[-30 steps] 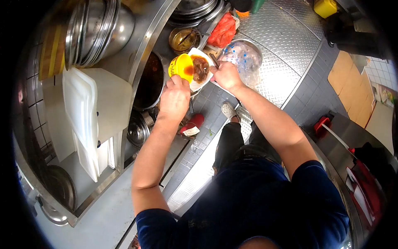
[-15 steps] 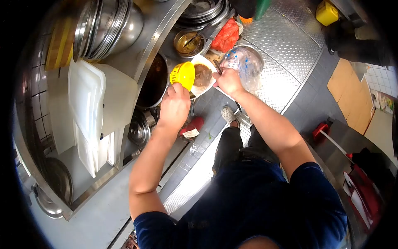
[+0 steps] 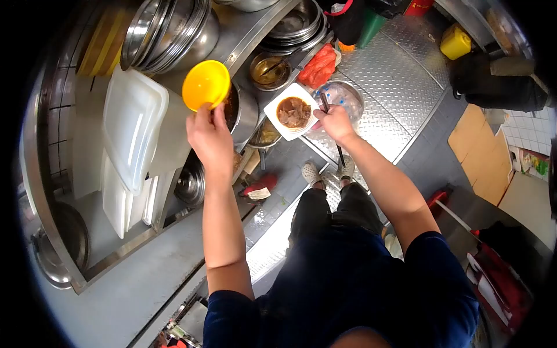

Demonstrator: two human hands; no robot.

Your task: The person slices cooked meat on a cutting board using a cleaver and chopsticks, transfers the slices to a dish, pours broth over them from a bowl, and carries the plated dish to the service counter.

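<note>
My left hand (image 3: 210, 136) pinches the rim of a yellow bowl (image 3: 204, 87), its bare inside facing up at me. Beneath it is a large metal pot (image 3: 246, 110) of dark brown contents, partly covered by the bowl and hand. In my right hand (image 3: 335, 123) is a white square bowl (image 3: 277, 108), gripped at its right edge. Chunks of brown meat (image 3: 294, 112) lie in sauce inside it. A thin dark stick (image 3: 324, 102), perhaps chopsticks, is also held in that hand and crosses it.
A metal pan (image 3: 270, 72) with oily liquid and a utensil sits beyond the white bowl. Stacked metal bowls (image 3: 174, 35) and white plastic lids (image 3: 136, 127) are on the left. A red plastic bag (image 3: 318, 65) and a round basin (image 3: 354, 95) lie ahead.
My left hand has drawn the yellow bowl left, away from the white bowl, and turned its inside upward. My right hand has shifted slightly, and the meat in the white bowl now shows fully.
</note>
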